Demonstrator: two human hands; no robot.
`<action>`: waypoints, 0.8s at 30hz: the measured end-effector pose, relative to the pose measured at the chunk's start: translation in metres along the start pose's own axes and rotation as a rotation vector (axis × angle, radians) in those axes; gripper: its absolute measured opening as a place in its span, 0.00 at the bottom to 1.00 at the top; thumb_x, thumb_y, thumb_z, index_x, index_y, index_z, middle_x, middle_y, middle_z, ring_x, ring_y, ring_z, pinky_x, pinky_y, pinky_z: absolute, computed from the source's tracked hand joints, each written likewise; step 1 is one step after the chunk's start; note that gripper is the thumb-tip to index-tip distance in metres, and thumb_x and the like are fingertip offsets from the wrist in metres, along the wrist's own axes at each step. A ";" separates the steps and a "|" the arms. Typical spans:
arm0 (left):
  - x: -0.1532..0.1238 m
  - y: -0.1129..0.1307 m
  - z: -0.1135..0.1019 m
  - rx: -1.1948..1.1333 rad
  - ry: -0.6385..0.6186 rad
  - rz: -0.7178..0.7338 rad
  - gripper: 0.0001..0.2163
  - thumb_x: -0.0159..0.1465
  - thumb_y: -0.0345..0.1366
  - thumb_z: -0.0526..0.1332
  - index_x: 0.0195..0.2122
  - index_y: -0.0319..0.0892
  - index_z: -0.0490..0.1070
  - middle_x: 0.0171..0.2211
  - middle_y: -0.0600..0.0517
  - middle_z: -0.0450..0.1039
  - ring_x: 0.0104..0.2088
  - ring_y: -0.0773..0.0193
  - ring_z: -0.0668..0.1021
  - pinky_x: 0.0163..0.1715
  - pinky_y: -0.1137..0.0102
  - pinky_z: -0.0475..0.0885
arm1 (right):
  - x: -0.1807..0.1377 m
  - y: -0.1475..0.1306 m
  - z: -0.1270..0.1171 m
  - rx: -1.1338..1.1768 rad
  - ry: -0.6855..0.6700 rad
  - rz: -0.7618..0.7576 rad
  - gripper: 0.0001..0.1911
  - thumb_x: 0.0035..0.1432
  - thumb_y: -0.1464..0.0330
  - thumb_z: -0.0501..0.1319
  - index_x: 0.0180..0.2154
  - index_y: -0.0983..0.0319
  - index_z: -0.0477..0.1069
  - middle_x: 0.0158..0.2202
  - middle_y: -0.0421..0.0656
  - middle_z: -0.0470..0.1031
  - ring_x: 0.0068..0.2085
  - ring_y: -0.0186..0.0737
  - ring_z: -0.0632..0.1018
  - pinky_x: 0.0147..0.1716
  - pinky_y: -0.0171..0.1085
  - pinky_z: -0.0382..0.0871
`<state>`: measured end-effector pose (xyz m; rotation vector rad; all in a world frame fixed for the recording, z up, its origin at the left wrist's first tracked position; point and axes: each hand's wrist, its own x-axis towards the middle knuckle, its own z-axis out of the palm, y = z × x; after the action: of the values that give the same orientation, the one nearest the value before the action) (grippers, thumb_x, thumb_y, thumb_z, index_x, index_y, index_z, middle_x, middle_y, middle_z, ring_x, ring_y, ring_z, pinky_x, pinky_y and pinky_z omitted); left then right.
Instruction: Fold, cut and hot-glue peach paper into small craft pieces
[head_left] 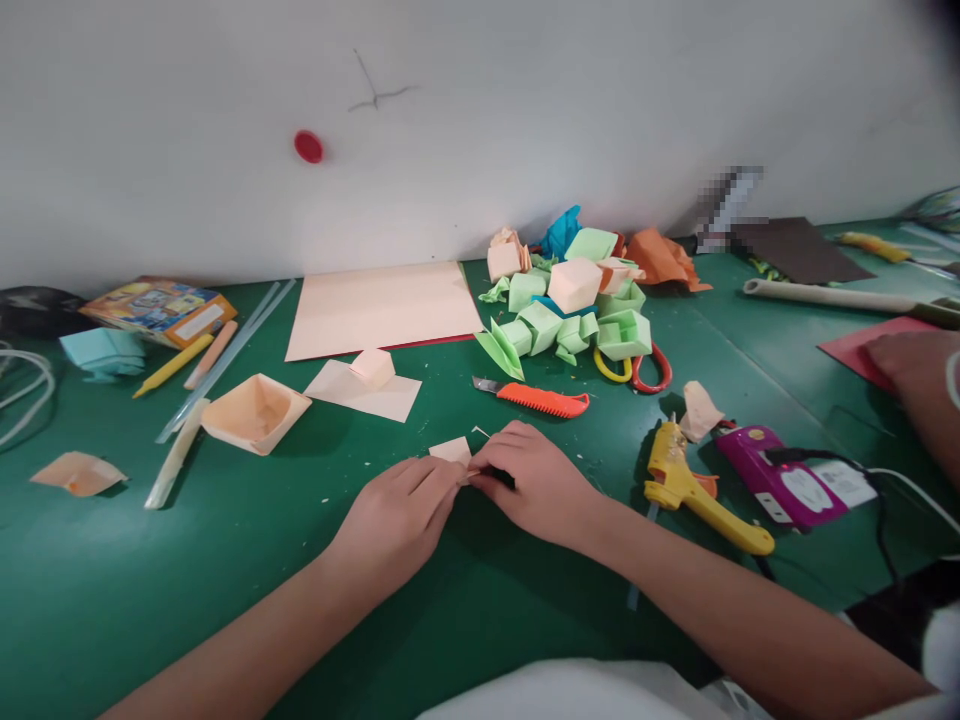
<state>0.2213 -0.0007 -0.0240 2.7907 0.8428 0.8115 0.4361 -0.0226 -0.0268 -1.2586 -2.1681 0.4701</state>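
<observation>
A small piece of peach paper (451, 450) is pinched between my two hands, low over the green table. My left hand (401, 505) has its fingers closed on the paper's near side. From the right, my right hand (534, 482) grips the same piece with thumb and forefinger. Most of its near edge is hidden behind my fingertips. Just beyond my right hand lies an orange utility knife (544, 400) with its blade showing. A flat peach sheet (375, 393) with a small folded peach box (373, 368) on it lies farther left.
An open peach paper box (256, 415) stands at left, near clear glue sticks (225, 350). Folded green and peach paper pieces (574, 300) are heaped at the back, by scissors (651, 370). A yellow glue gun (694, 490) and purple power strip (799, 478) lie right, near another person's arm (919, 385).
</observation>
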 end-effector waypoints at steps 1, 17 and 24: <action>0.001 0.000 -0.001 -0.006 0.000 -0.009 0.09 0.72 0.27 0.54 0.46 0.42 0.72 0.40 0.49 0.80 0.39 0.61 0.81 0.38 0.67 0.76 | 0.001 -0.001 0.000 -0.015 -0.001 0.013 0.02 0.64 0.73 0.65 0.37 0.61 0.75 0.34 0.43 0.79 0.38 0.43 0.73 0.43 0.42 0.66; 0.006 -0.003 0.000 0.186 0.005 -0.080 0.07 0.70 0.34 0.58 0.39 0.41 0.75 0.39 0.46 0.79 0.38 0.56 0.79 0.38 0.62 0.76 | 0.015 0.004 0.010 -0.087 0.017 0.172 0.06 0.67 0.65 0.63 0.44 0.60 0.76 0.28 0.38 0.73 0.32 0.39 0.69 0.36 0.39 0.56; 0.006 -0.006 0.000 0.310 -0.002 -0.045 0.08 0.70 0.37 0.59 0.41 0.42 0.77 0.40 0.46 0.79 0.39 0.53 0.79 0.39 0.59 0.76 | 0.015 0.010 0.014 -0.094 0.022 0.163 0.05 0.67 0.65 0.64 0.42 0.58 0.77 0.30 0.39 0.76 0.33 0.39 0.70 0.35 0.39 0.57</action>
<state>0.2228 0.0071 -0.0230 3.0201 1.1134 0.7255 0.4287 -0.0048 -0.0386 -1.4923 -2.1001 0.4209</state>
